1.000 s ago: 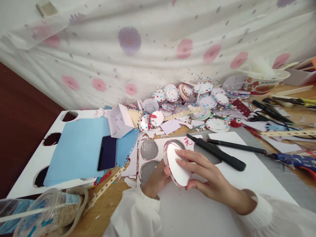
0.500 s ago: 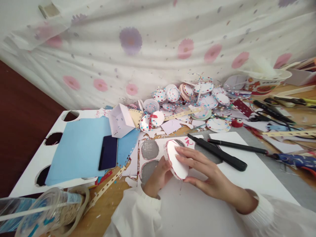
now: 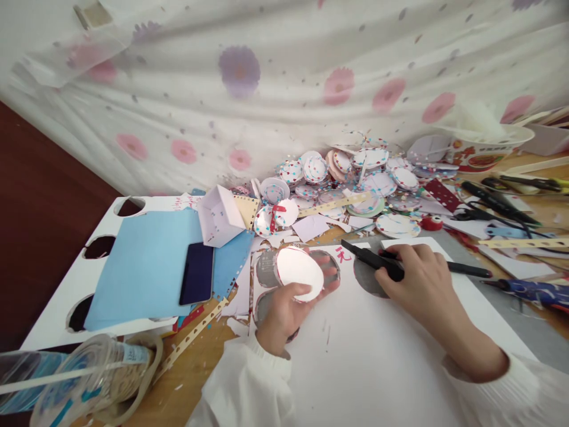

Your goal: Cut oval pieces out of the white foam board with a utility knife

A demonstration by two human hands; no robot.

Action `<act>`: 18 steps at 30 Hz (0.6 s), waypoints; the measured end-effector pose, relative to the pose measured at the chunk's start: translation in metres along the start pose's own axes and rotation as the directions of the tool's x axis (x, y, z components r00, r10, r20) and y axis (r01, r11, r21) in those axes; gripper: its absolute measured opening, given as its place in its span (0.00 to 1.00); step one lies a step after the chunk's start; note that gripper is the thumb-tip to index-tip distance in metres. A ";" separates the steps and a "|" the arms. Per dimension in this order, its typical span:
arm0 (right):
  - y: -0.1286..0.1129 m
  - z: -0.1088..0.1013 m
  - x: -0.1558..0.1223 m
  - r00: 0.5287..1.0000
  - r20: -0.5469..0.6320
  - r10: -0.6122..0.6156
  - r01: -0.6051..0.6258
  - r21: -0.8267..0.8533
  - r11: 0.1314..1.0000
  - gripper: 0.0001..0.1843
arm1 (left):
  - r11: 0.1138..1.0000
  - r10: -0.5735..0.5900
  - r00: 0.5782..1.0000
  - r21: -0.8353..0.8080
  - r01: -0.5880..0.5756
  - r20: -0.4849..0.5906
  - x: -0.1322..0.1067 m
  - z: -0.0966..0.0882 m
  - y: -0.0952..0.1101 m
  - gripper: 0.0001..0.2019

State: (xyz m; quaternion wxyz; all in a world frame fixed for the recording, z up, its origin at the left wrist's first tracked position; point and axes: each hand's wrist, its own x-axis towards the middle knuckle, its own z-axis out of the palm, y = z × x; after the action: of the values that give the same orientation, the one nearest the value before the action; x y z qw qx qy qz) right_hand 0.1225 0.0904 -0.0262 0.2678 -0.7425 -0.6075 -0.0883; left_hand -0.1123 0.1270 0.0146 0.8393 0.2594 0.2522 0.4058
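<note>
My left hand (image 3: 287, 311) holds a white oval piece of card (image 3: 300, 273), thumb pressed on its face and fingers spread behind it. The card's edge is rough, with a reddish line. My right hand (image 3: 420, 287) has its fingers closed round a black utility knife (image 3: 367, 258), whose tip points to the upper left. Behind those fingers lies a black pen (image 3: 469, 270), partly covered by the hand. Under both hands is a large white sheet (image 3: 347, 356) with round holes cut in it and a red mark near the top.
Decorated paper discs (image 3: 377, 184) are heaped against the curtain. At left lie a phone (image 3: 196, 274), blue paper (image 3: 137, 267) and a folded paper box (image 3: 222, 216). A plastic cup (image 3: 80, 379) stands front left. Scissors and a blue-handled tool (image 3: 531, 289) lie at right.
My right hand has let go of the white card, moved right and closed on the utility knife. My left hand now holds the card alone, turned flatter towards me.
</note>
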 end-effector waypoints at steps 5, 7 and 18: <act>-0.003 0.000 -0.005 0.995 0.037 -0.098 0.098 -0.024 0.995 0.15 | 0.996 -0.056 0.997 -0.061 0.059 0.044 0.001 -0.001 -0.002 0.32; -0.004 0.001 -0.007 0.993 0.062 -0.100 0.105 -0.078 0.991 0.15 | 0.991 -0.079 0.994 -0.100 0.086 0.075 0.002 -0.001 -0.001 0.31; -0.029 -0.017 -0.007 0.981 -0.079 -0.176 0.193 0.344 0.919 0.14 | 0.951 -0.276 0.933 0.209 0.230 0.231 0.003 -0.007 -0.007 0.29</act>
State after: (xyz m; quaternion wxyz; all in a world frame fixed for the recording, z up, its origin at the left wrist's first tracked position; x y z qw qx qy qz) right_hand 0.0960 0.0792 -0.0069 0.4004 -0.6200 -0.6744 -0.0209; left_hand -0.1109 0.1268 0.0042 0.8836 0.3492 0.2079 0.2325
